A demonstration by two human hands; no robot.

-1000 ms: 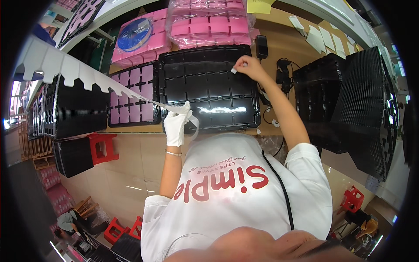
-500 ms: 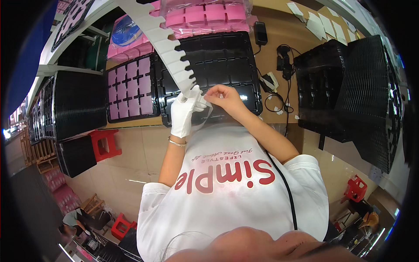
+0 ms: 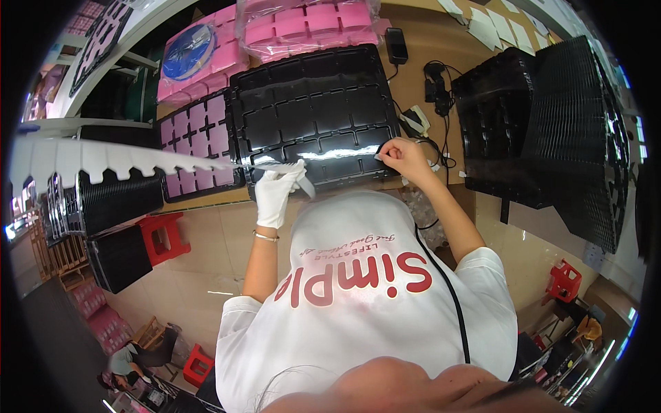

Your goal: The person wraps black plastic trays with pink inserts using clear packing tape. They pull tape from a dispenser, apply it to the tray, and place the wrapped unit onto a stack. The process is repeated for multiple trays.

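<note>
My left hand (image 3: 277, 194), in a white glove, is closed on one end of a long white notched strip (image 3: 124, 157). The strip stretches away to the left, over the edge of a tray with pink pieces (image 3: 200, 141). A short loose end hangs beside the glove. My bare right hand (image 3: 407, 160) is pinched at the right front corner of a large black compartment tray (image 3: 310, 107). A tiny pale bit shows at its fingertips, too small to name.
Pink foam blocks in clear wrap (image 3: 296, 27) and a blue roll (image 3: 189, 54) lie at the back. Stacked black trays (image 3: 578, 138) stand on the right, more on the left. Cables and a black adapter (image 3: 396, 46) lie behind my right hand. A red stool (image 3: 165, 237) stands lower left.
My hands have drawn apart, the right one moving off to the right. The strip has swung from pointing up and away to pointing left.
</note>
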